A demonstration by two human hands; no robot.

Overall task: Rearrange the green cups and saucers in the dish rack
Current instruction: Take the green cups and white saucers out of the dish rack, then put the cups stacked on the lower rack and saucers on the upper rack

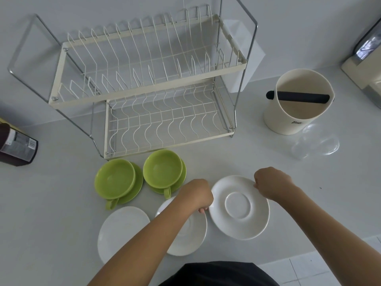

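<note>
Holding one white saucer (240, 207) at opposite edges: left hand (196, 196) pinching its near-left rim, right hand (273, 183) curled on its far-right rim. Both grips narrow, closed on the same saucer. Cannot tell whether lifted or flat on the counter (299, 193).

Sitting on the counter just in front of the dish rack (144, 83), not in it: two green cups, each on its own green saucer. Left green cup (114, 178) on left green saucer (136, 186), handle toward the camera. Right green cup (162, 169) on right green saucer (182, 174), handle also toward the camera, close to the left hand. Pairs side by side, nearly touching.

Showing bare wires on both rack tiers, upper and lower.

Lying nearer the camera: second white saucer (193, 230), partly hidden under the left forearm, and third white saucer (121, 230) to its left.

Standing right of the rack: cream canister (296, 112) with black bar (299, 97) across its mouth. Clear plastic lid (317, 141) just in front of it. Dark bottle (16, 145) at the left edge, cropped.
</note>
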